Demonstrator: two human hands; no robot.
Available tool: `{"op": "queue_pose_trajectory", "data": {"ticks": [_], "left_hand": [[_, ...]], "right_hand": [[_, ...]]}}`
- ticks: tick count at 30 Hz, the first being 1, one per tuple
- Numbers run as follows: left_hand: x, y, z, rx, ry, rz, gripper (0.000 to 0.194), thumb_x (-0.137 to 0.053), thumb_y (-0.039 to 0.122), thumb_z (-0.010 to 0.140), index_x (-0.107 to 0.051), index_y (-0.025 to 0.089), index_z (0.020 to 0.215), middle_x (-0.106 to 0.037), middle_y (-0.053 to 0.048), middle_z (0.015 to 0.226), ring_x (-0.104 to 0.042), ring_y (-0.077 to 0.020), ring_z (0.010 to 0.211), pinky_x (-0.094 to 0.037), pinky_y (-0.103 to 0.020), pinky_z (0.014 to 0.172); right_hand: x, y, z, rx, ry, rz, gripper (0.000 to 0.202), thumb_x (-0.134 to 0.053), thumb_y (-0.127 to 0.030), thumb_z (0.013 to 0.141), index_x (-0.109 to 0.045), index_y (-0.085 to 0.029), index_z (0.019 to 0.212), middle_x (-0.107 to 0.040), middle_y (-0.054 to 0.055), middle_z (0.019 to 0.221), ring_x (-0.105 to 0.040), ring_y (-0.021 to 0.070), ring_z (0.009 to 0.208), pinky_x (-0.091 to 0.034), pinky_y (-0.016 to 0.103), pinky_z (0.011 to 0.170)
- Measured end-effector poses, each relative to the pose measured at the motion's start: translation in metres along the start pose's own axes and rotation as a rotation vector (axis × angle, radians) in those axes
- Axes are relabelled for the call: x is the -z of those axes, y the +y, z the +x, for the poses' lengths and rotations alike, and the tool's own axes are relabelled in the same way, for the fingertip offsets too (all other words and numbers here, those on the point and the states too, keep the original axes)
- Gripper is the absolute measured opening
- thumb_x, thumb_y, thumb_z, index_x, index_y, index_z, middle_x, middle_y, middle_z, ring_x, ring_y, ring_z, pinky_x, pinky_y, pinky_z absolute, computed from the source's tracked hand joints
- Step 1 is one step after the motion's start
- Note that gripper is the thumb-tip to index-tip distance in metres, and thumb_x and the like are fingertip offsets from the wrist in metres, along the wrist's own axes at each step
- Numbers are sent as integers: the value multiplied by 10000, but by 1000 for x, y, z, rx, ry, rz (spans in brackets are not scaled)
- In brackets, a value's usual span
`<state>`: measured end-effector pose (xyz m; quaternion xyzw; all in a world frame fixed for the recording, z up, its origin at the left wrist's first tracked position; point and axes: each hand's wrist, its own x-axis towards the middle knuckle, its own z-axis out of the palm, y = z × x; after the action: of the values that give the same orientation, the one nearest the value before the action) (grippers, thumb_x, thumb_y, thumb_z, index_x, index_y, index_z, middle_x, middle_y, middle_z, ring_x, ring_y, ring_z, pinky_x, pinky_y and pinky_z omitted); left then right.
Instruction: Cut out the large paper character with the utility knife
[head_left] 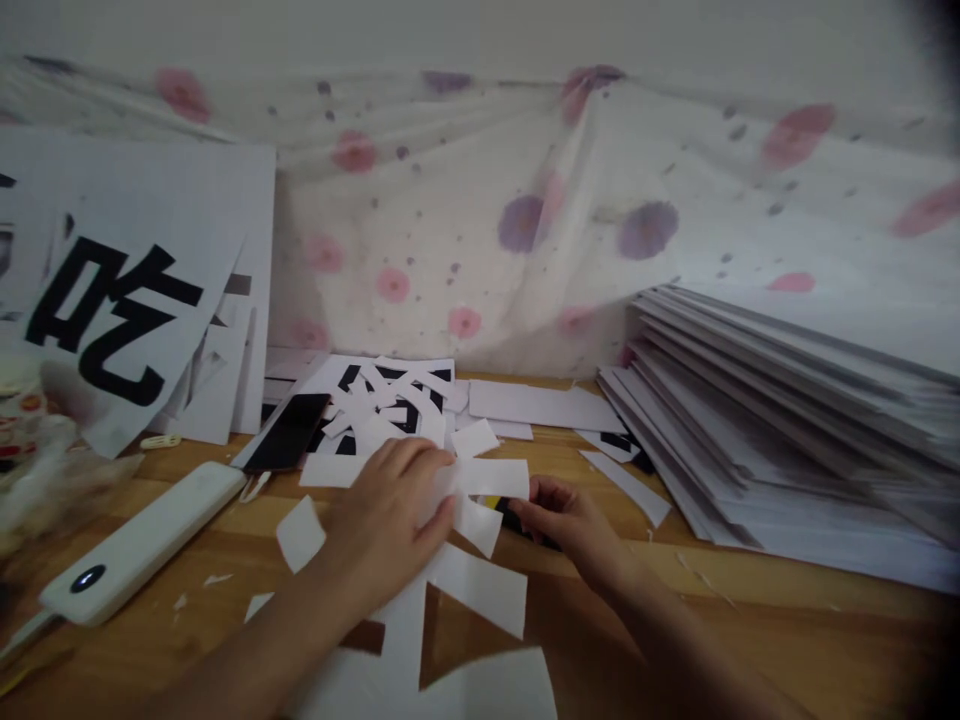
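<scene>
We see the white cut-out paper [469,585] lying on the desk [825,620], its upper part beneath our left hand [401,510], fingers flat with the thumb apart. Our right hand [559,515] has its fingers drawn narrow beside a dark-and-yellow object [511,515]; we cannot tell whether they grip it or the paper's edge. Beyond lie paper scraps [360,405]; rightward, stacked sheets [750,440].
</scene>
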<state>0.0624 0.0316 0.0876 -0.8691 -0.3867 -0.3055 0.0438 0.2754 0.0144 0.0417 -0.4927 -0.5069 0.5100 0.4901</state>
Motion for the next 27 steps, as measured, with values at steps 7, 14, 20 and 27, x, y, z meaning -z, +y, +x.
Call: {"op": "queue_pose_trajectory", "data": {"ticks": [7, 14, 20, 27], "left_hand": [[-9, 13, 32, -18, -342, -244, 668, -636, 199, 711, -376, 243, 1325, -461, -88, 1339, -427, -252, 1245, -392, -448, 1021], [-9, 8, 27, 26, -232, -184, 637, -657, 179, 646, -469, 236, 1251, -536, -70, 1251, -474, -270, 1172, -420, -466, 991], [-13, 2, 25, 36, -123, -140, 602, -657, 167, 636, -487, 253, 1207, -559, -67, 1220, -501, -268, 1139, -437, -485, 962], [-14, 6, 27, 57, -203, -184, 593, -650, 155, 638, -501, 255, 1203, -586, -57, 1204, -519, -265, 1116, -447, -483, 946]], "right_hand": [[-5, -1, -6, 24, -131, 24, 269, -741, -405, 640, -594, -193, 567, -488, -47, 544, -390, 84, 494, -314, 236, 481], [-5, 2, -7, -11, -107, 60, 218, -738, -367, 647, -633, -197, 559, -530, -37, 520, -407, 89, 482, -321, 245, 497], [-8, 6, -6, -46, -54, 99, 214, -735, -391, 644, -667, -212, 548, -567, -19, 517, -428, 104, 488, -343, 261, 517], [-18, 3, -2, -49, -52, 158, 225, -730, -431, 640, -700, -210, 615, -540, -27, 535, -403, 99, 487, -325, 249, 494]]}}
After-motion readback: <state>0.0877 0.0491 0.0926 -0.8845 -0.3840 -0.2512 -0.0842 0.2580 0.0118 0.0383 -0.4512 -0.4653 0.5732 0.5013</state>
